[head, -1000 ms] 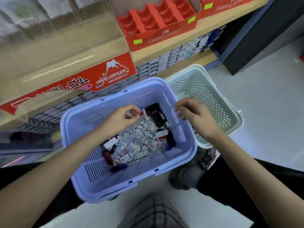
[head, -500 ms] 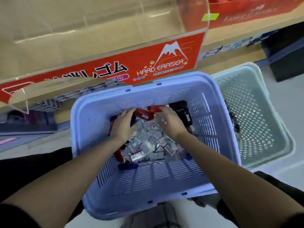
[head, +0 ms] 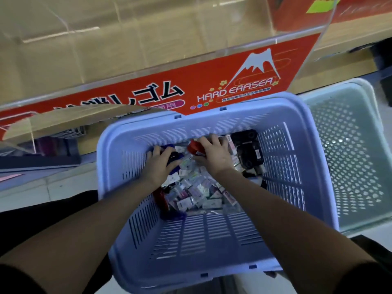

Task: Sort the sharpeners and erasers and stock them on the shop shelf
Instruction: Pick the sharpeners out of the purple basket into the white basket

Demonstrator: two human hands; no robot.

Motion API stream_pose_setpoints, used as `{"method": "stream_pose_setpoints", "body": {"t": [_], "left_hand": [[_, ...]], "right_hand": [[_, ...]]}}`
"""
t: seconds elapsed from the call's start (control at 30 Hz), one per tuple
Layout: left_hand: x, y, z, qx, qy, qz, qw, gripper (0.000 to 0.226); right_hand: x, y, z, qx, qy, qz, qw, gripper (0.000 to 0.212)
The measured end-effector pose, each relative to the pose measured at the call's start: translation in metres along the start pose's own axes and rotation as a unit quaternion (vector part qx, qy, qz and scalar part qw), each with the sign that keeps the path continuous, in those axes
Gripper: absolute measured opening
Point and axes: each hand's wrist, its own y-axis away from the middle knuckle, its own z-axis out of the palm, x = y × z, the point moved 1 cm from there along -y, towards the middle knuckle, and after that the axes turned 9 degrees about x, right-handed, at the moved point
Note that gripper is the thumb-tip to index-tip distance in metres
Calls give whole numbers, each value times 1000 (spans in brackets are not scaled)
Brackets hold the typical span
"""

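- Lilac basket (head: 212, 236) sat on the floor below the shelf w/ the red "HARD ERASER" sign (head: 148, 90).
- Both hands were inside the basket, at its far end, close together but not touching.
- Left hand (head: 160, 166): fingers curled over a dark-blue item (head: 174, 161).
- Right hand (head: 214, 153): fingers curled round a red item (head: 194, 148).
- Pile of small wrapped erasers (head: 197, 194) lay in the basket's middle, just nearer than the hands.
- Black boxes (head: 248, 149) lay in the basket's far right corner.
- Pale-green basket (head: 350, 155) stood touching the lilac basket's right side.
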Motion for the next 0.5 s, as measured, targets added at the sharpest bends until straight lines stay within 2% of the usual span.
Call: {"method": "stream_pose_setpoints", "body": {"t": [0.1,0.2,0.37,0.5], "left_hand": [[2,1,-4,7,135,-42,990,36],[8,9,-10,30,182,-47,982,36],[50,32,-37,38,209,4,977,40],[112,51,-71,69,245,100,962,33]], "right_hand": [[10,8,-8,7,-48,-23,999,40],[18,24,-21,39,-116,1,992,40],[9,69,-72,87,-242,47,965,41],[15,120,-135,155,-357,44,920,42]]}}
